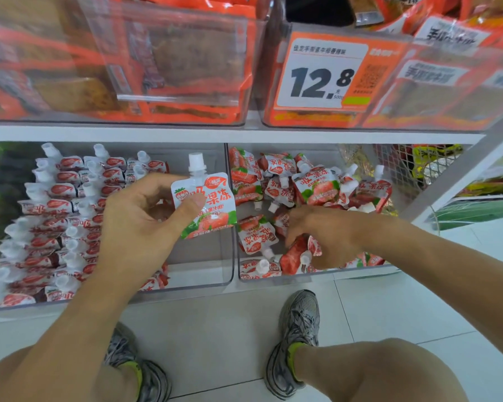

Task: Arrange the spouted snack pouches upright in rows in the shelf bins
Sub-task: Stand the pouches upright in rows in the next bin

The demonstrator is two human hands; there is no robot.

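My left hand (140, 216) pinches a white and red strawberry pouch (212, 204) with a white spout, upright, in front of the left clear bin (228, 274). That bin holds several pouches standing in rows (55, 221) along its left side. My right hand (325, 236) reaches into the right clear bin (273, 281) and its curled fingers grip a red pouch (295, 255) lying spout down. Around it lies a loose heap of pouches (317, 184) pointing every way.
A white shelf board (230, 133) runs just above the bins, carrying clear bins of orange snack packs and a 12.8 price tag (320, 74). A wire mesh panel (398, 163) closes the right side. My knees and grey shoes (299, 338) are on the tiled floor below.
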